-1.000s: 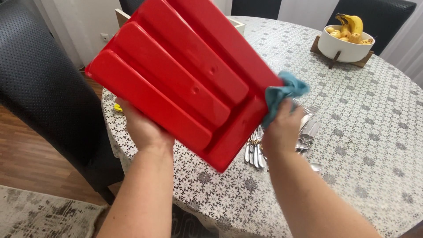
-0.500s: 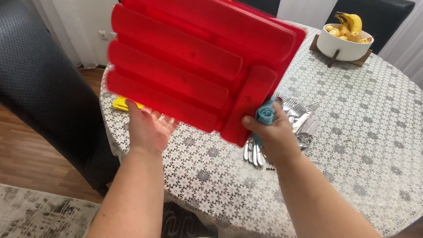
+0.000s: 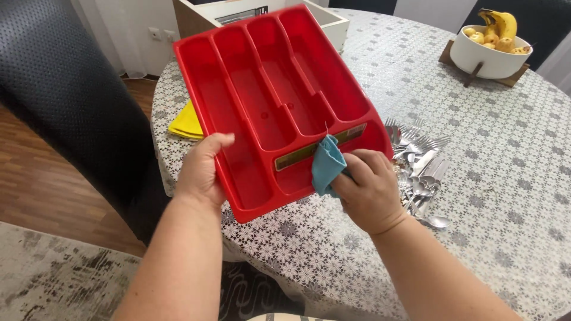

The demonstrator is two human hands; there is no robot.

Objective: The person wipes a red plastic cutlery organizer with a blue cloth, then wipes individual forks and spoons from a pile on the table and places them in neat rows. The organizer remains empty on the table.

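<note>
Round table (image 3: 511,178) covered with a white lace-pattern cloth; surface fills the right and far part of the view. Red plastic cutlery tray (image 3: 273,107), compartments facing up, sits tilted over the near-left edge of the table, its near corner toward the camera. Left hand (image 3: 202,169) grips the tray's left rim, thumb over the rim into the outer compartment, fingers hidden beneath. Right hand (image 3: 372,187) is closed, fingers bunched around a small teal cloth (image 3: 327,163), which is pressed against the tray's near cross compartment beside a yellowish label strip. Loose pile of metal cutlery (image 3: 419,169), forks and spoons, lies on the cloth just right of the tray, near the right hand. Yellow cloth (image 3: 187,122) shows at the table's left edge, partly behind the tray. White wooden box (image 3: 330,24) stands at the far edge behind the tray. White bowl of bananas and other fruit (image 3: 491,44) on a wooden stand sits far right. Dark perforated chair back (image 3: 65,101) at left. Floor: brown wood boards (image 3: 41,190), grey patterned rug (image 3: 53,279) nearest.
</note>
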